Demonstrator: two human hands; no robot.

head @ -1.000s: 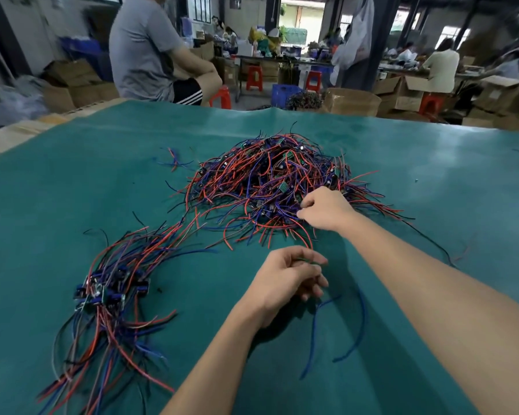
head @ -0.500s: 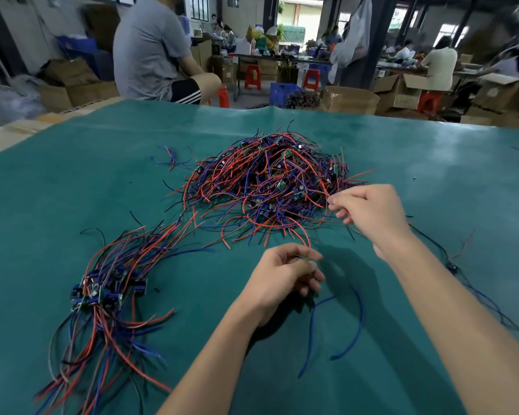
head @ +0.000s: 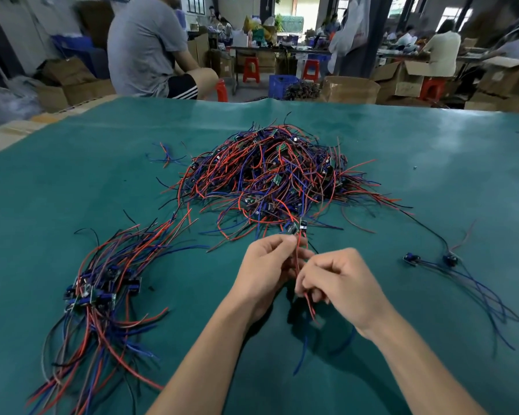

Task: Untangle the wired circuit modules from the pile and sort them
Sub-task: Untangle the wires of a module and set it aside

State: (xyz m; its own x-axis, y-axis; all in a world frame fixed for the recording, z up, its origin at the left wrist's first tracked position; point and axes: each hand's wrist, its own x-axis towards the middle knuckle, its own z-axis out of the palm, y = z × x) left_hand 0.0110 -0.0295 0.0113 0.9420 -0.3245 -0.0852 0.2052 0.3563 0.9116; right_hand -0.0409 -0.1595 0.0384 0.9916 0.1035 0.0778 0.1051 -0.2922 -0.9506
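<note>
Bare green counter point(head: 432, 151) stretches to its far edge at 12 o'clock behind the tangled pile point(head: 270, 175). Below the pile, the left hand point(head: 264, 274) pinches a module point(head: 300, 228) by its wires, fingers curled; the right hand point(head: 339, 283) grips the trailing red wire point(head: 309, 304) at 5 o'clock.

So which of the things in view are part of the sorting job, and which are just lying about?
Part of the job:
- tangled pile
- sorted bundle
- module with wires, held by left hand and right hand
- two loose modules

Lying about:
- stray wires on the green mat
- cardboard boxes, red stools and seated person behind
</note>
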